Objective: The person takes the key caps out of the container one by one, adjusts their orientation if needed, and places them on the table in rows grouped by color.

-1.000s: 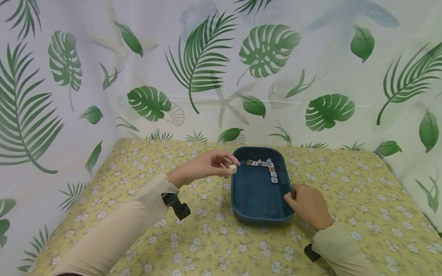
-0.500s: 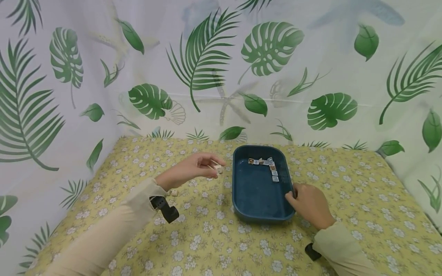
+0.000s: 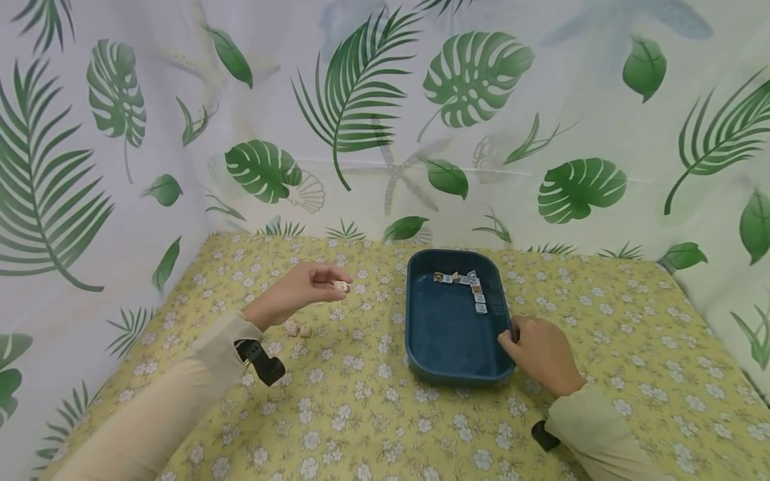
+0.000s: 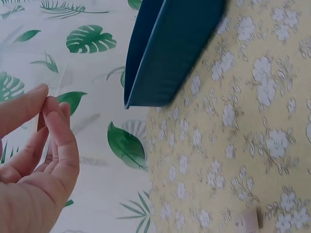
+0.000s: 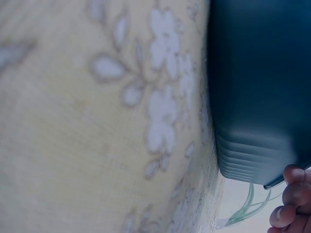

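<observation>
Between the thumb and fingertips of my left hand (image 3: 303, 288) is a small cream block (image 3: 341, 286) with a faint mark on its face. It is held above the cloth, left of the blue tray (image 3: 442, 373); the left wrist view shows only a brown sliver of the block (image 4: 41, 121) among the fingers. My right hand (image 3: 544, 354) grips the tray's right rim, thumb on the inner side. Inside the tray, several small square tiles (image 3: 479, 298) form a bent line along the back and right. Two more small blocks (image 3: 305, 331) lie on the cloth beside my left wrist.
A yellow flowered cloth (image 3: 361, 427) covers the table. White sheeting (image 3: 373, 80) printed with green leaves stands behind it and at both sides. Dark straps are on both wrists, including the left wrist strap (image 3: 261, 361).
My left hand has moved left, from the tray's left rim to over the cloth, still pinching the block. Two blocks on the cloth have come into sight. My right hand stays on the rim.
</observation>
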`<action>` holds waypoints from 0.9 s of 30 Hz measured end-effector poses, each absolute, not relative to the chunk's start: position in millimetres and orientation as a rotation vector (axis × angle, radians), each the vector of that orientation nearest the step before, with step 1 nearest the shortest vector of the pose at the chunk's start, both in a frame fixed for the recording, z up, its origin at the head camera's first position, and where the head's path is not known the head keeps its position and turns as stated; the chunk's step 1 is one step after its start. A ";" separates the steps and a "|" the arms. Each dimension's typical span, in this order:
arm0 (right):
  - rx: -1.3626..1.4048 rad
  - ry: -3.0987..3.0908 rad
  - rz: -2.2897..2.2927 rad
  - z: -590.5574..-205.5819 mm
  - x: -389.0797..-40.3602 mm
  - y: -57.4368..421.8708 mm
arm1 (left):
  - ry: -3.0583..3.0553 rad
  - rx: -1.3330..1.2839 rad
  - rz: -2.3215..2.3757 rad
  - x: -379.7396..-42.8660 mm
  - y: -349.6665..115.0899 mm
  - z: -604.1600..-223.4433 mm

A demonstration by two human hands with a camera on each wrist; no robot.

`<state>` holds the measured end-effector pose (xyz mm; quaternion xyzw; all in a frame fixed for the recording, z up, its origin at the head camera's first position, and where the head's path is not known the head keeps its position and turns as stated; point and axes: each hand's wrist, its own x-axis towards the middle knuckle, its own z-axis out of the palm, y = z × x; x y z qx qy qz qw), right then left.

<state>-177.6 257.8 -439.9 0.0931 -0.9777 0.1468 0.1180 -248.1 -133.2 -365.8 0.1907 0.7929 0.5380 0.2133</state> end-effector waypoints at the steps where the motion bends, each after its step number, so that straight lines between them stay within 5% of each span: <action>1: 0.272 -2.858 0.430 -439.3 -177.6 257.7 | 2.223 0.510 1.490 -248.0 -135.6 -366.2; 27: 0.266 -2.867 0.442 -440.9 -178.0 257.6 | 2.734 0.634 1.078 -240.6 -162.4 -426.5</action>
